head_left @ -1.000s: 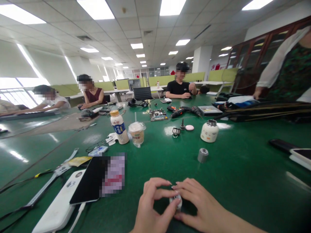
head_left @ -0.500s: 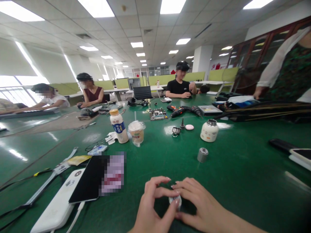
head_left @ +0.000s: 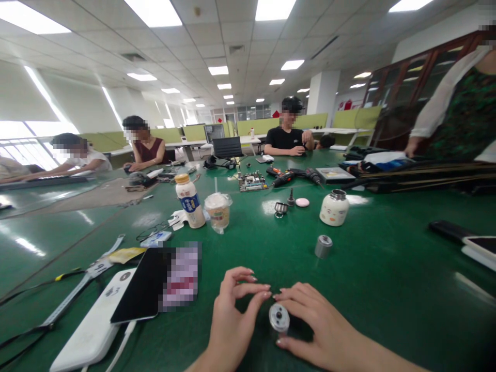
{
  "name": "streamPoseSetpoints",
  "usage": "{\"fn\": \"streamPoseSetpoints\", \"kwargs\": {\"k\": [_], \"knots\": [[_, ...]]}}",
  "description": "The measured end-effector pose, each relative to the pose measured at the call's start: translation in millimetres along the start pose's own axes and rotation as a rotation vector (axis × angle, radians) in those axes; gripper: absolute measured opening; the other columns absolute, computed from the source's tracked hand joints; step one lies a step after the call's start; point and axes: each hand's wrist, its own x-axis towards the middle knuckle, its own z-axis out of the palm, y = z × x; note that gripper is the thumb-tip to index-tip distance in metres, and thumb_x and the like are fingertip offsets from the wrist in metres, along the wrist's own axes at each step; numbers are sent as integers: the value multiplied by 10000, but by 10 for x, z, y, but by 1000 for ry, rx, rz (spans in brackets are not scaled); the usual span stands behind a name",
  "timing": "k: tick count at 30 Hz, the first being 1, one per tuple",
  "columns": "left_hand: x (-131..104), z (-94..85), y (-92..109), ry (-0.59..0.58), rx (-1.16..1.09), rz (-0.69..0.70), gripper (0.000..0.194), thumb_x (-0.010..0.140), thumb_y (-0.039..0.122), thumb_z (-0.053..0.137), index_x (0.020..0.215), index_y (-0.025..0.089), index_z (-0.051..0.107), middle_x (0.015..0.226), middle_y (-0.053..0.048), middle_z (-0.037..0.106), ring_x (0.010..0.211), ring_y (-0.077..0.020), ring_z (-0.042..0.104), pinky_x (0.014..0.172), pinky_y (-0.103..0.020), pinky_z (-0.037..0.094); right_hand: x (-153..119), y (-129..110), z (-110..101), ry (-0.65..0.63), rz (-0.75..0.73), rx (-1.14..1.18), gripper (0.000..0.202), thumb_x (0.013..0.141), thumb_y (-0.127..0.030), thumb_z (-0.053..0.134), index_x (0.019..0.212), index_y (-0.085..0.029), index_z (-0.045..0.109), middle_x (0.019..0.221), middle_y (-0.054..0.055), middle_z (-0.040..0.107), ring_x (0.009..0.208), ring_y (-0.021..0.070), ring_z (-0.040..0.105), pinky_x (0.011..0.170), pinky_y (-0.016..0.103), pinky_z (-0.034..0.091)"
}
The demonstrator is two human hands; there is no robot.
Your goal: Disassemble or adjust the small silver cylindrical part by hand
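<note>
A short silver metal cylinder (head_left: pixel 279 318) stands upright on the green table in front of me, its round top face showing a dark centre hole. My right hand (head_left: pixel 315 320) curves around it, thumb low on the near side and fingers on the far side. Just left of the cylinder is my left hand (head_left: pixel 236 312), its thumb and index tips pinched together; anything between them is too small to make out. A similar silver cylinder (head_left: pixel 323 247) stands farther off to the right.
Ahead are a cream jar (head_left: pixel 334 209), a pink disc (head_left: pixel 302 202), a milk bottle (head_left: pixel 189 201) and a lidded cup (head_left: pixel 218 212). A white power bank (head_left: pixel 93 323) and a black phone (head_left: pixel 141 284) lie left. Drills (head_left: pixel 296 176) and a circuit board (head_left: pixel 252 182) sit farther back, with people around.
My left hand has drawn back left from the cylinder's top, uncovering its face, and its thumb and index tips have come together. My right hand stays around the cylinder.
</note>
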Motion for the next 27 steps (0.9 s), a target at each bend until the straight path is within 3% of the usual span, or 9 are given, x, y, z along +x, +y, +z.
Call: {"fn": "streamPoseSetpoints", "kwargs": {"k": [4, 9, 14, 18, 22, 27], "knots": [[96, -12, -90, -107, 133, -102, 268, 765, 157, 739, 997, 230, 627, 956, -52, 762, 996, -284, 657, 921, -501, 453, -6, -6, 0, -9, 20, 7, 498, 776, -423, 738, 1210, -199, 642, 1226, 98, 666, 1136, 310, 560, 1019, 488, 400], [99, -19, -105, -158, 203, -89, 479, 701, 134, 797, 1113, 265, 591, 1018, -25, 769, 1097, -286, 636, 1002, -522, 392, -9, -4, -8, -10, 27, 22, 474, 782, -426, 733, 1197, -214, 649, 1231, 89, 665, 1142, 308, 554, 1024, 485, 397], [51, -17, -68, -77, 145, -62, 283, 789, 205, 741, 1027, 243, 593, 904, -24, 780, 989, -276, 695, 964, -503, 435, -9, -2, -3, -4, 22, 16, 480, 776, -428, 737, 1193, -205, 652, 1219, 98, 669, 1134, 308, 559, 1016, 484, 402], [-59, -4, 49, 42, 13, 140, 227, 818, 228, 722, 993, 221, 578, 871, -29, 748, 909, -237, 707, 863, -396, 515, -9, -6, 8, 22, -8, 22, 444, 786, -412, 733, 1170, -203, 659, 1206, 90, 674, 1111, 293, 571, 991, 463, 421], [-149, 4, 121, -17, 67, 293, 221, 756, 229, 789, 920, 220, 641, 834, -39, 733, 891, -232, 682, 814, -351, 531, -10, -7, 10, 48, -26, 29, 422, 786, -384, 738, 1163, -212, 660, 1198, 80, 682, 1108, 290, 575, 992, 457, 420], [-148, -12, 128, -43, 143, 228, 179, 738, 238, 801, 886, 225, 701, 922, -59, 727, 909, -242, 686, 827, -367, 540, -13, -6, 11, 36, -30, 23, 413, 786, -382, 737, 1149, -200, 665, 1196, 90, 682, 1103, 294, 580, 981, 459, 426]]}}
